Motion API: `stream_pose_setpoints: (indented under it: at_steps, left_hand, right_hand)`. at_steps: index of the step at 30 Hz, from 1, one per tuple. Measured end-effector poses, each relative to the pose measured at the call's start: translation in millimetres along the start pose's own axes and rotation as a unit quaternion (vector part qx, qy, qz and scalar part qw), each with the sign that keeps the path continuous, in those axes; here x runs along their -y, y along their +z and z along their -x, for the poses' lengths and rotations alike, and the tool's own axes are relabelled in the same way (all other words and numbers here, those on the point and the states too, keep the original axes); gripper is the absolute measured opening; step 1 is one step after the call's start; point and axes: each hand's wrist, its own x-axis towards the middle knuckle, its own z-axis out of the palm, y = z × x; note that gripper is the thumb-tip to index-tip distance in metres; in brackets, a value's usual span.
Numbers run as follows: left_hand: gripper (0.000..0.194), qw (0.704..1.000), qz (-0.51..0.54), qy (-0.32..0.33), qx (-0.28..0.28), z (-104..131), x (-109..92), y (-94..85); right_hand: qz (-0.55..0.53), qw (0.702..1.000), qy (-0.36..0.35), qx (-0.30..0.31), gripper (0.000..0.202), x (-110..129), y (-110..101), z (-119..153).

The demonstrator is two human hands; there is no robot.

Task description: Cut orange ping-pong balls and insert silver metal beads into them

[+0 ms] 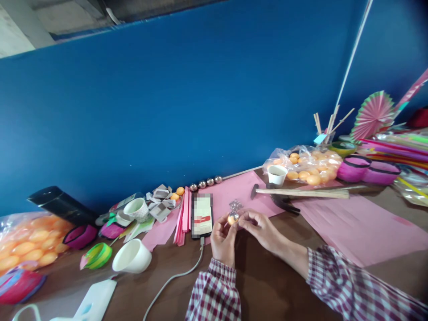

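Observation:
My left hand (223,240) is closed round a small orange ball (233,218) with silvery bits on its top. Right beside it, my right hand (259,226) has its thumb and forefinger pinched together at the ball's edge; whatever they hold is too small to make out. Just beyond my fingers, a little heap of silvery pieces (235,205) lies on pink paper (247,191). To the left of my hands a phone (202,216) stands with its screen lit and a cable plugged in.
A hammer (304,192) lies across the paper behind my right hand. Bags of orange balls (314,167) stand right and far left. White cups (132,257), a power strip (96,299), shiny metal balls (202,183) and pink sheets (364,227) surround my hands.

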Motion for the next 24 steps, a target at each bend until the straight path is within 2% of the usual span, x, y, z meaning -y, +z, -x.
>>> stream_pose_setpoints:
  at_steps: [14, 24]
  left_hand:
    - [0.035, 0.999, -0.040, 0.015, -0.006, 2.0, -3.5, 3.0]
    - [0.034, 0.998, -0.050, 0.029, -0.008, 3.1, -3.6, 3.7]
  right_hand:
    - [-0.006, 1.000, 0.017, 0.001, 0.022, 1.1, 1.2, 0.9]
    - [-0.030, 0.999, 0.001, 0.011, 0.022, 1.2, 0.9, 0.4]
